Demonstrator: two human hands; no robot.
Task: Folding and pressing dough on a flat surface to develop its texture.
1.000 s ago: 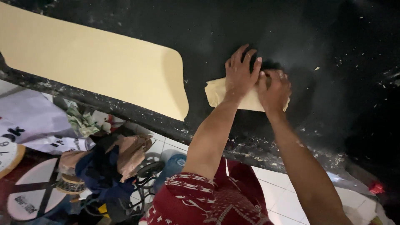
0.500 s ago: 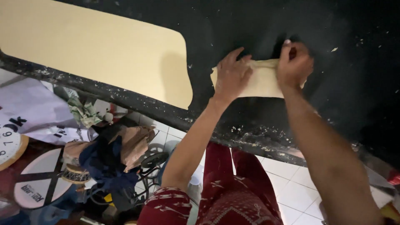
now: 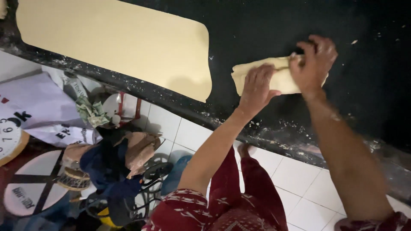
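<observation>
A folded slab of pale dough [image 3: 244, 77] lies on the dark worktop [image 3: 278, 25]. My left hand [image 3: 257, 85] presses on its near left part with fingers bent. At the dough's right end, my right hand [image 3: 314, 60] pinches and lifts the upper edge. A long, thin rolled-out sheet of dough [image 3: 115, 40] covers the worktop to the left, its rounded end a short gap from the folded piece.
The worktop's flour-dusted front edge [image 3: 274, 137] runs diagonally below my arms. Below it are white floor tiles [image 3: 299, 184], my red-trousered legs, and a heap of bags, cloth and round boards [image 3: 30, 188] at lower left.
Both hands have slid apart along the folded dough, the right hand moving to its far right edge and gripping it. The view has shifted slightly.
</observation>
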